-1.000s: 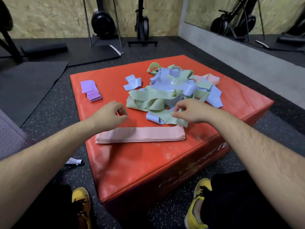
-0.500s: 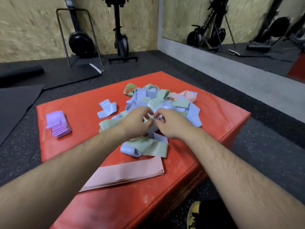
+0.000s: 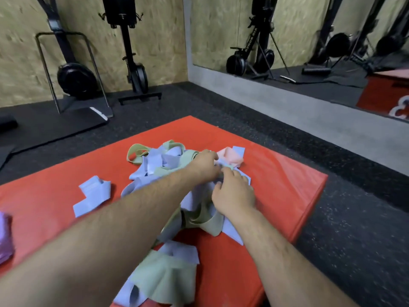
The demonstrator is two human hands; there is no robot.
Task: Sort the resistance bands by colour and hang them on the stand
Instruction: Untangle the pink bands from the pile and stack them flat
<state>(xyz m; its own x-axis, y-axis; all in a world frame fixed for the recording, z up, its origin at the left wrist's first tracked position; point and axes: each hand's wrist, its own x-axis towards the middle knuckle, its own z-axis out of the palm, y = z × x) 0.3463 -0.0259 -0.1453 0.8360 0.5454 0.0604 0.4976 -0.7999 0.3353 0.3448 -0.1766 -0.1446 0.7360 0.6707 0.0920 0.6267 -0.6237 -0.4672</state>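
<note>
Both forearms reach fwd from the bottom edge, bare, converging over the pile of resistance bands [image 3: 159, 165] in the middle of the red padded box [image 3: 276, 180]. L arm runs diagonally from lower left and goes furthest in. R arm comes up from lower right and stops a bit shorter.

L hand [image 3: 204, 166]: back of hand up, fingers curled down into the far side of the pile, tips right beside the pink band [image 3: 230, 157]. Tips are blurred and partly buried, so can't tell if it grips anything.

R hand [image 3: 235, 193]: palm down on the blue bands, thumb splayed toward the L hand, fingers only slightly bent w/ tips just behind the L hand's knuckles. It rests on the bands, nothing seen closed in it.

Bands: the pile is a blue + pale green tangle, w/ the pink one at its far right edge. A loose blue band [image 3: 93, 196] lies apart on the left. A purple stack [image 3: 4, 235] sits at the far left edge of frame. A wide green band [image 3: 163, 280] w/ more blue under it lies nearest the camera, under the L forearm.

Around: dark speckled rubber floor [image 3: 354, 240], upright gym machines [image 3: 130, 52] by the chipboard wall, wall mirror [image 3: 309, 29] at right.
</note>
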